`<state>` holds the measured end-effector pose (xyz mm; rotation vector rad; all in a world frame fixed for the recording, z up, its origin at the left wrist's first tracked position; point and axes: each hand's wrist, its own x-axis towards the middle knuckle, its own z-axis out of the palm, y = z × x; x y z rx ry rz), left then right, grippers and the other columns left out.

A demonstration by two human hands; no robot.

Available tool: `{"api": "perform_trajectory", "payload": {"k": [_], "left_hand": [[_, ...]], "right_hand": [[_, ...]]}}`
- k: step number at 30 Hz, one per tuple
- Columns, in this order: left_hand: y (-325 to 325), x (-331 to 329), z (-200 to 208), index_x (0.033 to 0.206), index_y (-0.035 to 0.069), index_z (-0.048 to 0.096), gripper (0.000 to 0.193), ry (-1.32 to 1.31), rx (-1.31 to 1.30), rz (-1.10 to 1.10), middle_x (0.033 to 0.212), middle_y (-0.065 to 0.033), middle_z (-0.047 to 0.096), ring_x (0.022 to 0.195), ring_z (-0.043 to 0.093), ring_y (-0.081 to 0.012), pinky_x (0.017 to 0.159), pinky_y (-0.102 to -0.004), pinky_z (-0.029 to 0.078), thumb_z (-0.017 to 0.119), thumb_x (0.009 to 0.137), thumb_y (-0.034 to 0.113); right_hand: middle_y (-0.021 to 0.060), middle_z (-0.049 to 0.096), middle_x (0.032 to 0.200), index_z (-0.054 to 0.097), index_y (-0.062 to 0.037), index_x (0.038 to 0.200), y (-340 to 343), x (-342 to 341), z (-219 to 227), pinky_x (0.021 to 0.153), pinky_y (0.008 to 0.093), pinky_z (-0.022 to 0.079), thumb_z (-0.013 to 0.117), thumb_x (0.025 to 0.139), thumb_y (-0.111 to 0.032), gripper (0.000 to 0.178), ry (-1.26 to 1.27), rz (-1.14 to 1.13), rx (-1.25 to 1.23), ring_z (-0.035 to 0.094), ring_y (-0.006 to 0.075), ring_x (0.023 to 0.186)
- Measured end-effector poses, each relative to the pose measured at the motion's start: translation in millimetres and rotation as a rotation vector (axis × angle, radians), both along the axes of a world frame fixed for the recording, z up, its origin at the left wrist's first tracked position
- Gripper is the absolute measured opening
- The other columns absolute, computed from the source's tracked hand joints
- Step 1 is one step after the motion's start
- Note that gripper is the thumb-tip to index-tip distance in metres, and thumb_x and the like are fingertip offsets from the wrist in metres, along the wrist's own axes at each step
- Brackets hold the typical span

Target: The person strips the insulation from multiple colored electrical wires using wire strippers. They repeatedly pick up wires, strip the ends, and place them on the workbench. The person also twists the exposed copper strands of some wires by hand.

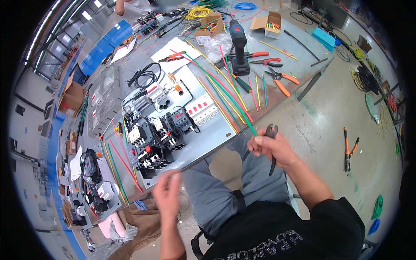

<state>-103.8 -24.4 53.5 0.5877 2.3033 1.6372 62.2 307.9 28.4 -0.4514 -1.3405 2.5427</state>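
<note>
My right hand [277, 149] is closed round a pair of dark-handled pliers [271, 131] beside the table's front edge. Its thumb and finger meet the near end of a green wire [247, 119], which runs back across the bench with red and yellow ones. My left hand [168, 195] hangs in front of a metal mounting plate [197, 149]; motion smears its fingers. On that plate sit black contactors [182, 119], a white breaker block with red switches [201, 108] and a small white breaker [154, 92].
Behind the plate stand a cordless drill [239, 47], red-handled pliers [266, 61] and an orange-handled wire stripper [282, 80]. A small open carton [268, 25] lies farther back. Another orange-handled tool [348, 149] rests on the floor. A second wired assembly [93, 186] is at left.
</note>
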Motion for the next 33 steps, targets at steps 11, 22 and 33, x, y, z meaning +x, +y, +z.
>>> {"api": "perform_trajectory", "payload": {"k": [11, 22, 33], "left_hand": [[184.7, -26.4, 66.0, 0.142, 0.003, 0.054, 0.043, -0.705, 0.549, -0.359, 0.095, -0.0062, 0.066, 0.070, 0.059, -0.0149, 0.061, -0.0313, 0.048, 0.048, 0.118, 0.037], [139.4, -116.9, 268.1, 0.140, 0.000, 0.057, 0.043, -0.153, 0.823, -0.309, 0.082, 0.0041, 0.044, 0.061, 0.031, -0.0033, 0.050, -0.0213, 0.025, 0.048, 0.118, 0.037], [85.5, -75.2, 322.1, 0.156, -0.003, 0.049, 0.054, 0.187, 0.505, -0.381, 0.075, 0.0058, 0.037, 0.056, 0.026, -0.0009, 0.045, -0.0207, 0.020, 0.039, 0.119, 0.035]], "right_hand": [[0.0095, 0.065, 0.093, 0.063, -0.0010, 0.091, -106.1, 55.7, -25.1, 0.076, 0.0365, 0.048, 0.081, 0.096, -0.008, 0.020, 0.237, 0.199, 0.694, 0.062, 0.0228, 0.085], [0.0119, 0.061, 0.084, 0.064, -0.0027, 0.103, -126.7, 42.3, -81.6, 0.072, 0.0383, 0.051, 0.072, 0.106, -0.031, 0.030, 0.085, 0.560, 0.755, 0.061, 0.0234, 0.076], [0.0062, 0.074, 0.118, 0.068, -0.0055, 0.133, -112.2, 47.8, -151.1, 0.106, 0.0351, 0.052, 0.072, 0.106, -0.034, 0.040, -0.001, 0.718, 0.543, 0.069, 0.0184, 0.117]]}}
